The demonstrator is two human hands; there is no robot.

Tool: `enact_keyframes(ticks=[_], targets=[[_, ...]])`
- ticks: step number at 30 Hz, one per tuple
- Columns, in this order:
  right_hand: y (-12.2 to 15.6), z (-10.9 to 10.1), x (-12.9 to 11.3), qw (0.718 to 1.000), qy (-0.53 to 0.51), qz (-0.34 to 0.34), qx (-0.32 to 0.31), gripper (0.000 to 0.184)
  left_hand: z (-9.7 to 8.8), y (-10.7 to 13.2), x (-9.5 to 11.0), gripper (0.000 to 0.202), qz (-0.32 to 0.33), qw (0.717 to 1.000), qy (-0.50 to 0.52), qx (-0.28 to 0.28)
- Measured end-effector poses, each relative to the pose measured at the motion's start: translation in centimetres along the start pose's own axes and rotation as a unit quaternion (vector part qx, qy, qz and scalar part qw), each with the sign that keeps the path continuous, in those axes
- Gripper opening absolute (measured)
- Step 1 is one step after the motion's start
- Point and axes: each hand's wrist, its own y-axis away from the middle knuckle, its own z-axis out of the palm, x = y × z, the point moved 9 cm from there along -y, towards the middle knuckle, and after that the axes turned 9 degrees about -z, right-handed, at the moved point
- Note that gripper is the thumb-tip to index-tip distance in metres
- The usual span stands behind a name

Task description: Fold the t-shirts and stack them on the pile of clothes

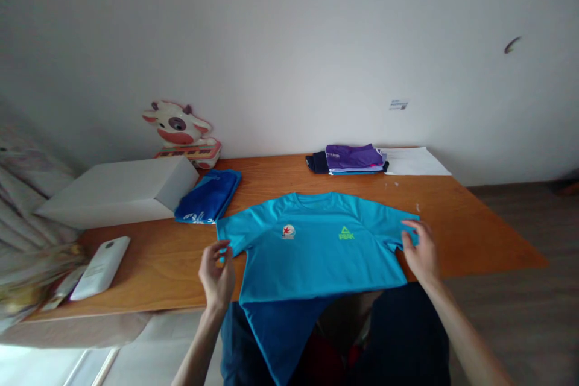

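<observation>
A bright blue short-sleeved T-shirt [316, 253] lies front side up, its neckline toward the wall. It bears a red and white badge and a green logo. Its lower part hangs over the table's near edge toward my lap. At the sleeve on the left, my left hand [218, 274] has its thumb and curled fingers closed around the cuff's lower corner. My right hand [421, 250] is at the opposite sleeve, thumb and fingers apart, with blue cloth showing between them.
On the wooden table [488, 241] are a white box [122, 190], a folded dark blue garment [210, 196], a cow-shaped toy [181, 126], and a white device [102, 268]. Folded purple and dark clothes [353, 158] lie beside a white sheet [416, 161] along the wall.
</observation>
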Motion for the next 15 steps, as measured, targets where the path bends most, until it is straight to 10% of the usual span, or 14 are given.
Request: enact_keyframes(ticks=[5,9,15], targets=[[-2.1,9.2,-8.5,0.973,0.043,-0.106,-0.198,0.050,12.2,1.5,6.4,0.036,0.157,0.948,-0.142,-0.236],[-2.5,14.8,-10.6,0.949,0.108,-0.154,-0.254,0.059,18.8,0.5,6.9,0.055,0.201,0.909,-0.253,-0.263],[-3.6,20.7,-9.7,0.928,0.147,-0.154,-0.307,0.081,23.9,-1.6,5.3,0.073,0.219,0.884,-0.325,-0.256]])
